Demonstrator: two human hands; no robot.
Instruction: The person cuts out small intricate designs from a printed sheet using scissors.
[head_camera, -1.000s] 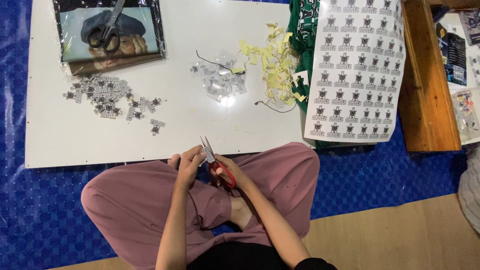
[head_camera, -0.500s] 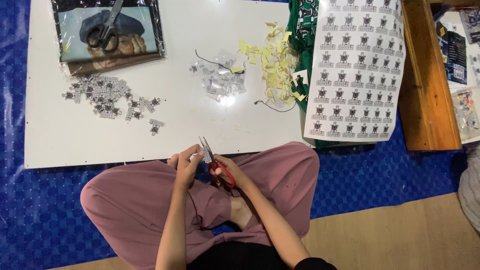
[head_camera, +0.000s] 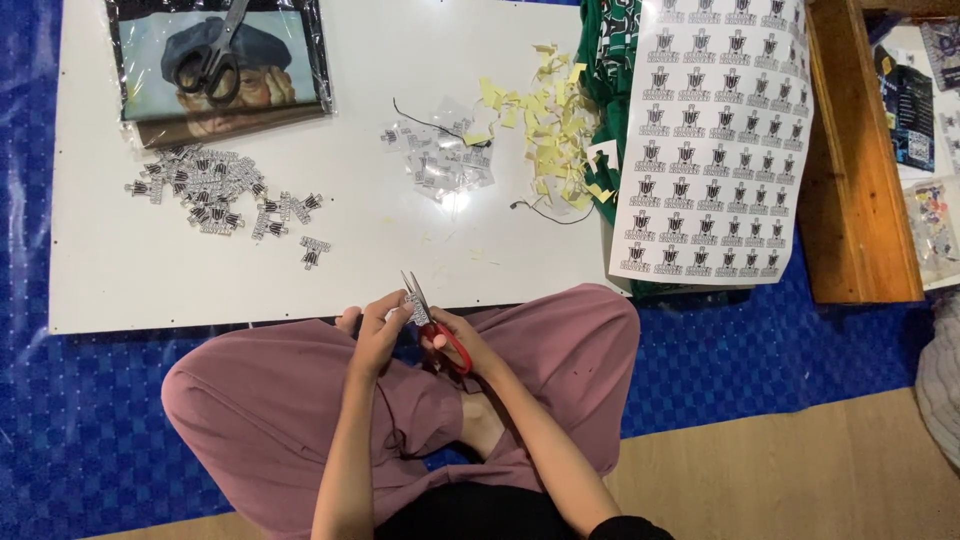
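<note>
Left hand was curled narrowly around a small printed sticker, pinched between thumb and fingertips just past the near edge of the white board. At three o'clock of it, touching the same sticker, the red-handled scissors were gripped by the right hand, with the blades raised toward twelve o'clock and slightly parted. Both hands were held above crossed legs in pink trousers.

On the board, at ten o'clock of the hands, a heap of cut stickers was spread out. Farther up in that direction, black scissors were laid on a picture in a plastic sleeve. At twelve o'clock a clump of clear plastic pieces was seen, and at one o'clock yellow paper scraps were scattered. At two o'clock an uncut sticker sheet was draped over green cloth, beside a wooden frame.
</note>
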